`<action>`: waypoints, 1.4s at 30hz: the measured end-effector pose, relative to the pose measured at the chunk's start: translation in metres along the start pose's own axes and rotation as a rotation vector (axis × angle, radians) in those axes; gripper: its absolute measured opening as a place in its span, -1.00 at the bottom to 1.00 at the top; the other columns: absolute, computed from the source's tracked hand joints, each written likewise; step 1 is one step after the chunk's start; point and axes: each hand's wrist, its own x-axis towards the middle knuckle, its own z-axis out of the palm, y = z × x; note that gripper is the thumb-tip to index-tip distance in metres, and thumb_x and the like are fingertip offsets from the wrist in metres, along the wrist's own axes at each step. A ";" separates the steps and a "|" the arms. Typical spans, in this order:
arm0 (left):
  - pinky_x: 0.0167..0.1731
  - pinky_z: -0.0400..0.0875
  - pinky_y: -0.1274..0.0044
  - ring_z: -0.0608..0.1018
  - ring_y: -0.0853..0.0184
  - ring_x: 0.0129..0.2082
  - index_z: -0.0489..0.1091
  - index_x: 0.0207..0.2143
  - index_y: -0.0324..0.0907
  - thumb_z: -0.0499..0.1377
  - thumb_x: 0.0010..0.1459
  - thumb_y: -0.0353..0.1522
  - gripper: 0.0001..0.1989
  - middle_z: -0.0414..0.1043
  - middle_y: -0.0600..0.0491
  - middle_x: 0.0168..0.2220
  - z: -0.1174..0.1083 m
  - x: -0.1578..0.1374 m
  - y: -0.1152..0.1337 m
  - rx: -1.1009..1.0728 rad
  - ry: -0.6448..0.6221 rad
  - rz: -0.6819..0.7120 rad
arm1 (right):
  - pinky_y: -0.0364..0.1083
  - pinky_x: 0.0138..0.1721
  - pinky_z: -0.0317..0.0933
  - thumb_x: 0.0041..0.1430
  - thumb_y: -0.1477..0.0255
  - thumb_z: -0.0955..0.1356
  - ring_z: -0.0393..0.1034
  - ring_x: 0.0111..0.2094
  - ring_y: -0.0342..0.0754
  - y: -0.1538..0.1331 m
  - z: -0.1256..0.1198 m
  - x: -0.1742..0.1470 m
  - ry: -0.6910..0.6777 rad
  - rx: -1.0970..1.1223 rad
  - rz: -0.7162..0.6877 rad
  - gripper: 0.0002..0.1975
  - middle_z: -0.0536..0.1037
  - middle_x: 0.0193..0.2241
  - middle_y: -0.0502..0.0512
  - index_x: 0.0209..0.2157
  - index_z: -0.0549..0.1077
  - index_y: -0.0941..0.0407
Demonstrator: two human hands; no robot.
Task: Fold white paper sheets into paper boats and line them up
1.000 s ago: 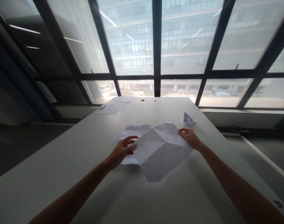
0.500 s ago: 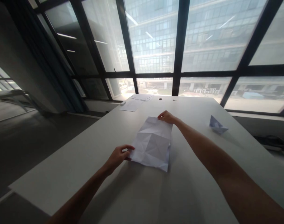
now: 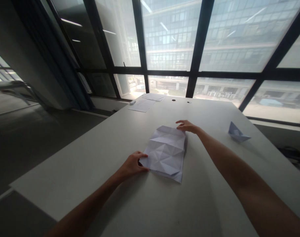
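Since half a second ago, the right hand (image 3: 188, 126) has lifted its forefinger away from the paper, and the top sheet (image 3: 166, 149) has settled flatter over the lower sheet (image 3: 178, 177); a second ago the two lay side by side, one of them raised. Now the creased pair rests on the white table (image 3: 110, 138), in front of the person and between the hands. Their edges do not quite match: a strip of the lower sheet shows along the near side, widest at the near right corner.

At the left corner, the left hand (image 3: 132, 164) has its thumb and fingers spread, touching the paper's edges; whether they pinch it, I cannot tell. The right hand is at the far right corner, other fingertips touching the edge, fingers apart.

A wide stretch of tabletop runs from the pair's right edge to the paper boat (image 3: 237, 133), which stands well apart, near the right table edge. More tabletop reaches from the left hand to the left table edge. Beyond the pair, tabletop continues to the flat papers (image 3: 142, 105) near the far left corner, below the window (image 3: 168, 36).
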 end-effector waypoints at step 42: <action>-0.33 0.42 0.54 0.51 0.32 -0.39 0.56 -0.13 -0.14 0.39 -0.10 -0.13 -0.53 0.46 0.00 -0.20 -0.004 0.000 0.009 0.104 -0.011 0.076 | -0.12 -0.24 0.18 0.19 0.67 0.26 0.40 -0.29 -0.04 -0.063 0.101 -0.222 0.058 -0.715 -0.448 -0.80 0.54 -0.35 0.11 -0.36 0.45 0.13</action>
